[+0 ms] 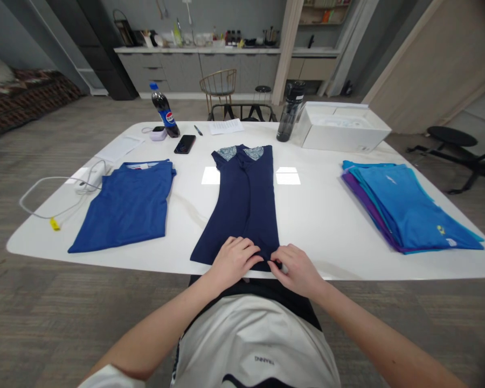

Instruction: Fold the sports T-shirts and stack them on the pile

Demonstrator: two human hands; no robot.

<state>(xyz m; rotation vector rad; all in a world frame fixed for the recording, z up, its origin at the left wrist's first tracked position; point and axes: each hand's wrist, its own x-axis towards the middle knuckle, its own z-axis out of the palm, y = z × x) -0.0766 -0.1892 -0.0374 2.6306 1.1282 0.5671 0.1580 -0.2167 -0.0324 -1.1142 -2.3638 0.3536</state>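
Note:
A navy blue shirt (244, 199) lies folded lengthwise into a narrow strip on the white table (319, 215), its collar pointing away from me. My left hand (234, 258) rests on its near hem with fingers curled and gripping the cloth. My right hand (297, 268) pinches the same hem at its right corner. Both hands sit at the table's front edge, close together.
A royal blue shirt (127, 207) lies flat at the left. A stack of turquoise and purple shirts (408, 213) sits at the right. Further back stand a cola bottle (165, 110), a phone (185, 144), a dark bottle (290, 111) and a white box (341, 128). A white cable (52, 202) trails off the left edge.

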